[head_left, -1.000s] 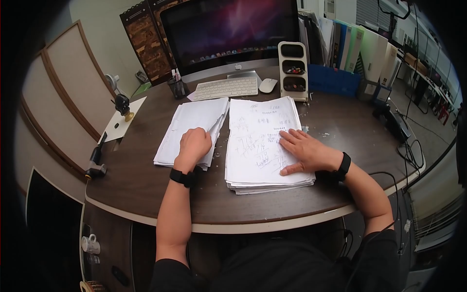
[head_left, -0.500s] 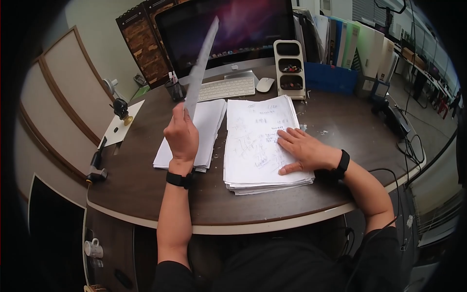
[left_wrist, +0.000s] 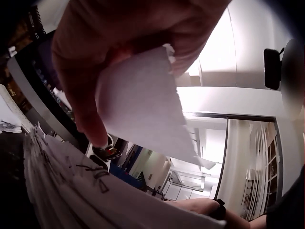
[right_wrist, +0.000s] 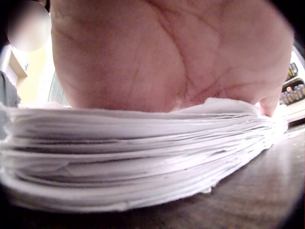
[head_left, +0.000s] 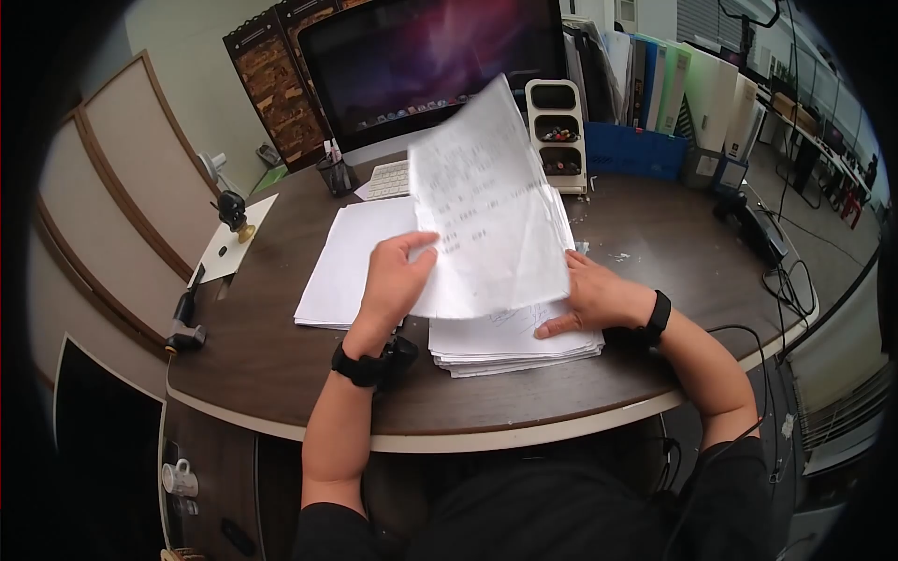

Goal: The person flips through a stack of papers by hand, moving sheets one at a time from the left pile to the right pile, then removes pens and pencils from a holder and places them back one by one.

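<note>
- Left hand pinches a printed sheet, held tilted above the right-hand stack; whether its lower edge touches, one can't tell.
- Right hand lies spread on that stack, apart from the left, fingertips partly behind the sheet.
- Left-hand stack sits just beside, on the dark wood-look desk.
- Across the back: keyboard, pen cup, lit monitor, pale organiser.
- Beyond right, upright binders; far left, framed panels.

Raised sheet: print blurred, illegible. Behind sheet: keyboard, only 1 end showing. Below sheet: paper stack, top mostly covered. Right of sheet: right hand, fingers partly hidden.
</note>
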Motion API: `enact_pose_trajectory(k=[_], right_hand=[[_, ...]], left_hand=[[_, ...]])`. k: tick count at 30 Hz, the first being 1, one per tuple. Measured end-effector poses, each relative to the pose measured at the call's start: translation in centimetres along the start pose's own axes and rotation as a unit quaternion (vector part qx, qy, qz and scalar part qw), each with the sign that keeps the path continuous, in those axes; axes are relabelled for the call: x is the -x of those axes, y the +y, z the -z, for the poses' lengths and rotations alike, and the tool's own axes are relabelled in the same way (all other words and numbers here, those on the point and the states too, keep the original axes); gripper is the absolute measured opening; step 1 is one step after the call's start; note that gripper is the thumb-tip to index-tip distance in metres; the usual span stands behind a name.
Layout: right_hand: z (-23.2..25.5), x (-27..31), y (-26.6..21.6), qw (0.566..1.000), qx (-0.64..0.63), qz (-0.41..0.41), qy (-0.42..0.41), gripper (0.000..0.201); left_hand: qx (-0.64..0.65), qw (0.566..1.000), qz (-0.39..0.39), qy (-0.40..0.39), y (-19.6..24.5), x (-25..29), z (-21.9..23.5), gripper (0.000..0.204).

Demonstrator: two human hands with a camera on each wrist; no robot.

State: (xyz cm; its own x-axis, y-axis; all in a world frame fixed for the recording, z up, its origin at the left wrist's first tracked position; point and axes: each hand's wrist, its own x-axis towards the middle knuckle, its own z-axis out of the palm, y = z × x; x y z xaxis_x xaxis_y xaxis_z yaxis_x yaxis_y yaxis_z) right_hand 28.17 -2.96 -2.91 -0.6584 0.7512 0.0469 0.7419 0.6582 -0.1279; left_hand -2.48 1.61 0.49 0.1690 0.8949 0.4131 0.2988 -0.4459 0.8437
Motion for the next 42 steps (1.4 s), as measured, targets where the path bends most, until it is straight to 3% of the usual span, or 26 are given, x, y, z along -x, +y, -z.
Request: enact_pose_trajectory(k=[2,5,7,11,13,15,17,19,21,26,28,29,32,35,38,40,42], right_hand=[[0.1,0.1,-0.3,1.0,-0.005,0.003,0.019,0.101],[0.0,0.1,-0.3,1.0,-0.006,0.008,0.029,0.088],[-0.7,-0.2,0.6,0.998,0.051,0.017,0.016,0.076],[0.1,0.1,0.2,0.999,0.037,-0.009,-0.039,0.067],[-0.6,0.2,0.4,0.999,0.0,0.017,0.032,0.064],[-0.5,0.2,0.3,1.0,-0.001,0.008,0.024,0.063],[-0.5,0.1,0.4,1.0,-0.002,0.0,0.017,0.062],[-1.0,0.2,0.5,0.997,-0.027,0.011,0.07,0.062],[-0.7,0.2,0.6,0.998,-0.033,0.015,0.055,0.063],[2.6,1.0,1.2,0.995,-0.042,0.065,0.066,0.06],[3.8,1.9,1.2,0.996,0.017,-0.084,0.038,0.049],[4.3,2.0,1.1,0.996,0.016,-0.083,0.037,0.049],[4.6,1.7,0.8,0.984,-0.016,-0.101,0.145,0.036],[3.7,0.8,0.0,0.977,-0.045,-0.048,0.202,0.035],[2.6,0.3,-0.9,0.987,-0.012,-0.025,0.159,0.049],[1.8,0.1,-0.9,0.995,0.004,-0.019,0.101,0.069],[1.5,-0.1,-0.9,0.998,0.001,-0.02,0.06,0.072]], left_hand=[[-0.08,0.985,0.077,-0.131,0.0,0.1,0.1,0.029],[-0.161,0.964,0.086,-0.194,-0.1,0.3,-0.1,0.033],[-0.17,0.961,0.091,-0.196,-0.5,0.4,-0.3,0.036],[-0.19,0.959,0.057,-0.202,-0.4,0.7,-0.7,0.044],[-0.195,0.958,0.05,-0.206,0.5,0.9,-0.9,0.045],[-0.193,0.94,0.126,-0.251,1.9,0.9,-1.1,0.048],[-0.191,0.943,0.126,-0.241,1.4,1.0,-1.4,0.049],[-0.189,0.945,0.126,-0.233,1.3,1.0,-1.5,0.049],[-0.196,0.939,0.136,-0.248,1.7,1.0,-1.6,0.049],[-0.203,0.939,0.125,-0.247,1.2,0.9,-1.6,0.05],[-0.203,0.939,0.125,-0.247,1.0,0.9,-1.6,0.05],[-0.201,0.94,0.122,-0.248,0.7,0.9,-1.6,0.05],[-0.208,0.937,0.123,-0.251,0.8,0.9,-1.7,0.049],[-0.225,0.93,0.13,-0.26,1.7,0.6,-1.6,0.048],[-0.226,0.931,0.122,-0.258,0.7,0.7,-1.7,0.047],[-0.218,0.937,0.11,-0.249,0.4,0.8,-1.7,0.047],[-0.219,0.937,0.114,-0.246,0.7,0.8,-1.7,0.047]])
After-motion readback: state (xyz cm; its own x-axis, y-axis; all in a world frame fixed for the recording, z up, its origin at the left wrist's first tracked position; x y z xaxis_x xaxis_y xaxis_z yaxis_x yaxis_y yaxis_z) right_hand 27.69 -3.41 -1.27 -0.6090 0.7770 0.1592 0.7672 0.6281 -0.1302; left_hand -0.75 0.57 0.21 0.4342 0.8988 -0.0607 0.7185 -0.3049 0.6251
